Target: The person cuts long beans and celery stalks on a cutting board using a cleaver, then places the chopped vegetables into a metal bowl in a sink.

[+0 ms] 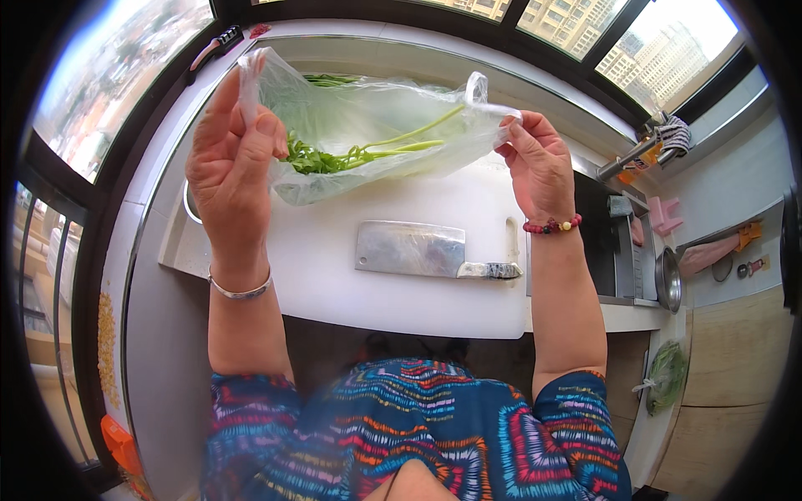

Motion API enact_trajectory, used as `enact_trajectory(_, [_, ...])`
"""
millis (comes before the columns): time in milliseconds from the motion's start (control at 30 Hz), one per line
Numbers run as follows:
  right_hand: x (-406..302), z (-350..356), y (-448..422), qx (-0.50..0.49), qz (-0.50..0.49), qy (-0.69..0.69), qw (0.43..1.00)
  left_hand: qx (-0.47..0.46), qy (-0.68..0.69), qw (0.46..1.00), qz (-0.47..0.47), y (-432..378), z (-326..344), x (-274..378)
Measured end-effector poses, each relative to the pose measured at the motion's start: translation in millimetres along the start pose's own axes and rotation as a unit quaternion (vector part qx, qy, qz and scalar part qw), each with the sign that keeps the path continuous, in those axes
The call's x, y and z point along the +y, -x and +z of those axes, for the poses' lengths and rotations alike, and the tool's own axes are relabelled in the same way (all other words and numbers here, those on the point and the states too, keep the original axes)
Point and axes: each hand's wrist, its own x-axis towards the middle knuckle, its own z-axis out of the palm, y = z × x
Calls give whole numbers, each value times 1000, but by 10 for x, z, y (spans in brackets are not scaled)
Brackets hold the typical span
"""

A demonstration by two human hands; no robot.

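Note:
Between my two hands a thin clear plastic bag [351,119] is stretched out above the far part of a white cutting board [326,300]. My left hand [235,144] pinches the bag's left end, and my right hand [532,150] grips its right end by the handle. Stalks of leafy green celery or a similar herb [319,158] show in the bag, leaves to the left and stems to the right. Nearer to me, a cleaver [410,249] lies flat on the board, its handle pointing right.
At the right are a dark cooktop [592,232], a metal bowl [669,280] and a bagged bunch of greens [666,379]. A knife sharpener [213,53] rests on the window ledge. Yellow kernels [106,344] are spread on the left ledge, near an orange container [122,448].

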Motion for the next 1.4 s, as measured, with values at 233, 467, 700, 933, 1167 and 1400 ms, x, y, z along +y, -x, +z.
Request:
enact_trajectory(233, [-1094, -285, 647, 69, -229, 79, 968, -79, 113, 988, 65, -289, 847, 470])
enact_trajectory(467, [-1560, -569, 1674, 78, -257, 103, 958, -147, 190, 968, -66, 241, 1714, 807])
enact_trajectory(700, [-2212, -1667, 2938, 229, -177, 186, 939, -179, 227, 950, -118, 753, 2962, 1002])
enact_trajectory(933, [-2565, -2421, 4320, 355, -153, 268, 882, -270, 249, 913, -179, 1447, 4075, 998])
enact_trajectory(1167, [-2391, -2542, 4574, 274, -135, 261, 916, -455, 119, 881, -59, 1991, 4711, 1371])
enact_trajectory(1400, [-1992, -2372, 4577, 310, -42, 600, 736, -588, 130, 789, 121, 2400, 5346, 1720])
